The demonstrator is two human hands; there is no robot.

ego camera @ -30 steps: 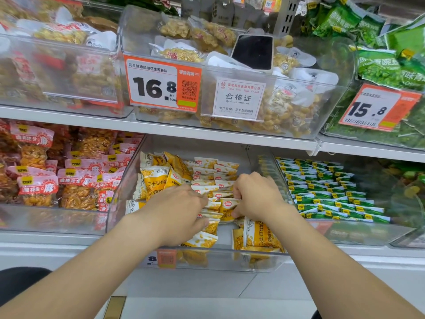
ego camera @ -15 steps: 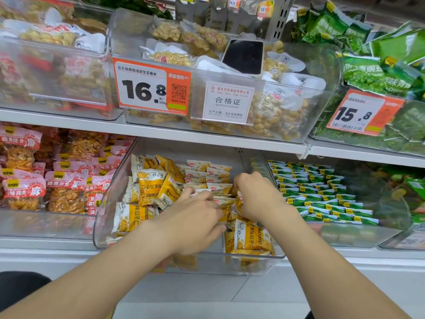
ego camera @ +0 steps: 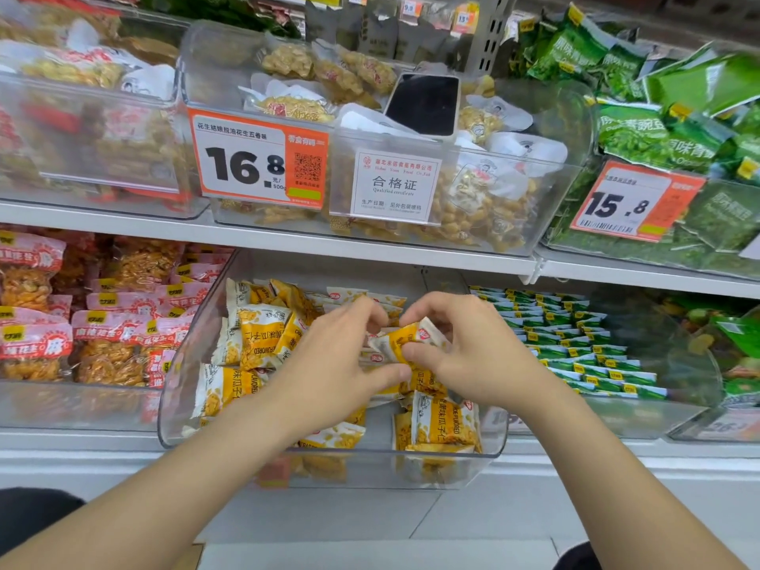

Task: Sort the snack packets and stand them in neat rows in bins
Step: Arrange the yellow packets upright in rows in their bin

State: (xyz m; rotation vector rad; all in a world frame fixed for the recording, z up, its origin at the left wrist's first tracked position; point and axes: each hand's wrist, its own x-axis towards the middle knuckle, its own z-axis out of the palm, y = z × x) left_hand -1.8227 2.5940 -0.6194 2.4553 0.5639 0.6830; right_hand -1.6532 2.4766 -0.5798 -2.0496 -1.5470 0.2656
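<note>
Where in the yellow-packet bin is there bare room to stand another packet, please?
The clear bin has bare floor at its front middle, between the front-left packets and front-right packets. A leaning pile crowds its left side; the left hand and right hand, pinching one yellow packet, fill the middle.

The upper shelf (ego camera: 123, 218) carries three clear bins side by side: left bin (ego camera: 82, 158), middle bin (ego camera: 547, 207), right bin (ego camera: 719, 248). The lower shelf (ego camera: 61, 444) carries a red-packet bin (ego camera: 61, 405), a yellow-packet bin (ego camera: 181, 388) jutting forward over its edge, and a green-packet bin (ego camera: 658, 413).
</note>
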